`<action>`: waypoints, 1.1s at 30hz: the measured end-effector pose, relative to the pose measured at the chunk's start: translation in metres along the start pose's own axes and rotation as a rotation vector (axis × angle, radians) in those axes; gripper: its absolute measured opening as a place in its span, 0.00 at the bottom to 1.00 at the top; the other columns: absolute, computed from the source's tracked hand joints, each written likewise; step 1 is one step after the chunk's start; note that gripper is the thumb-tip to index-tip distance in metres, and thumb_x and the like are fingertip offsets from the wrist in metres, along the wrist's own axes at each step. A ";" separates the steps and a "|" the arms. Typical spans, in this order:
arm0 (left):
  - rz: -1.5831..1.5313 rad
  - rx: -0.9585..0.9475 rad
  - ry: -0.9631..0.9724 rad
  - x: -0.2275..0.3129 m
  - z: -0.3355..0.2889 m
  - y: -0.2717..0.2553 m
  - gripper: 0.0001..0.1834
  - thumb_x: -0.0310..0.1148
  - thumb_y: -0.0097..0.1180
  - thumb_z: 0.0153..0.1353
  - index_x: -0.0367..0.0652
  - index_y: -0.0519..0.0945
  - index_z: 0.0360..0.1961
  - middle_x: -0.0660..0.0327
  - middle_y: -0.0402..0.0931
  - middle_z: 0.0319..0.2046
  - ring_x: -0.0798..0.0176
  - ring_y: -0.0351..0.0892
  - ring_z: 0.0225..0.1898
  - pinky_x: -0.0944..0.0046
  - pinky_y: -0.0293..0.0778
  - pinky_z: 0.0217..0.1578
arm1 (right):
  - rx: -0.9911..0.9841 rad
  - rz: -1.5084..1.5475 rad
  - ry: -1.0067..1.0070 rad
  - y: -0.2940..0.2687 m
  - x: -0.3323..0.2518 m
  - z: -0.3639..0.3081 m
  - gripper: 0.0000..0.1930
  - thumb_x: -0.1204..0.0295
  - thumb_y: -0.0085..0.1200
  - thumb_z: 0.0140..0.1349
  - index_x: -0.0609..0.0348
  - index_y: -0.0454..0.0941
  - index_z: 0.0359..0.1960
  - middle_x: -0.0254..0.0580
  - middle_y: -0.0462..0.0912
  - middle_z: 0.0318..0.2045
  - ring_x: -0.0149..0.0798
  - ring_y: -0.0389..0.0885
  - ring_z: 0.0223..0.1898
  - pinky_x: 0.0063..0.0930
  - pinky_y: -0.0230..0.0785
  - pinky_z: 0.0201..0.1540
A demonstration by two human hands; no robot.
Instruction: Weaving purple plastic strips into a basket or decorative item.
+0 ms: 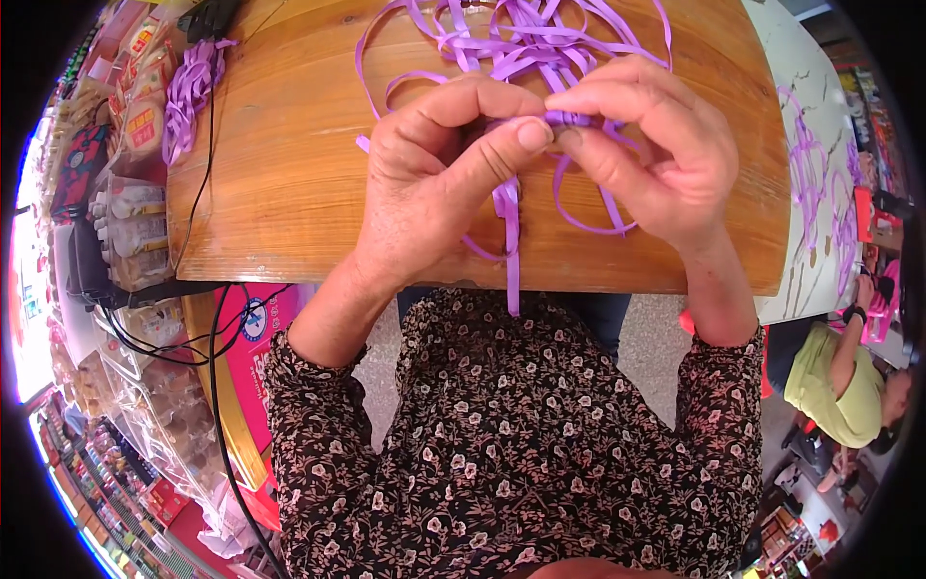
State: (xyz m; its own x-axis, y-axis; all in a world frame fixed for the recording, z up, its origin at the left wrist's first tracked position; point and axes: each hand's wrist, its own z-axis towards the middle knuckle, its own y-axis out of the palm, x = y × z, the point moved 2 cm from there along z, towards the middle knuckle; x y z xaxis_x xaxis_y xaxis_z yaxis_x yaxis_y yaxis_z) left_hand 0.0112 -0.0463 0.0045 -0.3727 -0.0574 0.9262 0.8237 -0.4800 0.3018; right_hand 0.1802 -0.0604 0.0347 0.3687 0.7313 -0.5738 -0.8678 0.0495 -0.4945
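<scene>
Above the wooden table my two hands meet, pinching a short folded or knotted piece of purple ribbon [569,119]. My left hand [429,159] grips its left end between thumb and forefinger. On the other end, the thumb and fingertips of my right hand [666,145] are closed. From this spot, loops and a loose tail [512,253] of the same ribbon hang down, the tail passing over the table's near edge. Just beyond my hands lies a tangled heap of purple ribbon [540,39]. Exactly how the piece is folded is hidden by my fingertips.
The wooden table [280,174] has a bundle of purple ribbon [193,96] by its left edge, near a black cable [207,145]. Packaged goods [135,212] crowd the left side. More ribbon [808,164] lies on a white table [793,280] at right, near a person in a yellow-green top [831,386].
</scene>
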 end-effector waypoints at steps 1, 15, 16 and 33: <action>-0.042 0.050 -0.013 -0.002 0.000 0.000 0.04 0.24 0.55 0.60 0.35 0.79 0.35 0.66 0.77 0.31 0.77 0.72 0.32 0.77 0.69 0.33 | -0.018 -0.010 -0.004 0.000 0.002 0.001 0.12 0.85 0.60 0.47 0.66 0.79 0.36 0.42 0.78 0.31 0.32 0.77 0.30 0.19 0.67 0.29; 0.162 0.150 0.174 -0.007 0.003 -0.007 0.07 0.21 0.59 0.55 0.35 0.80 0.36 0.67 0.73 0.27 0.77 0.69 0.30 0.77 0.65 0.31 | -0.089 0.180 0.119 0.005 0.004 -0.005 0.17 0.81 0.54 0.56 0.69 0.75 0.48 0.41 0.77 0.36 0.30 0.76 0.37 0.18 0.70 0.41; 0.215 0.136 0.201 -0.006 0.003 -0.007 0.07 0.21 0.59 0.54 0.36 0.80 0.36 0.67 0.73 0.27 0.76 0.68 0.29 0.76 0.65 0.31 | -0.020 0.243 0.206 0.005 0.004 -0.009 0.16 0.82 0.54 0.56 0.69 0.74 0.48 0.40 0.78 0.36 0.29 0.76 0.37 0.18 0.70 0.42; 0.300 0.149 0.248 -0.005 0.000 -0.004 0.05 0.24 0.60 0.54 0.38 0.81 0.33 0.68 0.72 0.23 0.75 0.67 0.27 0.74 0.63 0.29 | 0.095 0.107 0.156 0.003 -0.001 -0.005 0.09 0.84 0.59 0.51 0.64 0.80 0.36 0.39 0.80 0.31 0.29 0.77 0.33 0.19 0.69 0.35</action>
State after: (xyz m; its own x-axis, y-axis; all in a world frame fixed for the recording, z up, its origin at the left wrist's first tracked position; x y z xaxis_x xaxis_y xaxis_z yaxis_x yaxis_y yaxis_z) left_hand 0.0101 -0.0437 -0.0014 -0.1838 -0.3933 0.9009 0.9575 -0.2789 0.0736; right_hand 0.1791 -0.0649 0.0308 0.3134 0.6218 -0.7177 -0.9296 0.0465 -0.3656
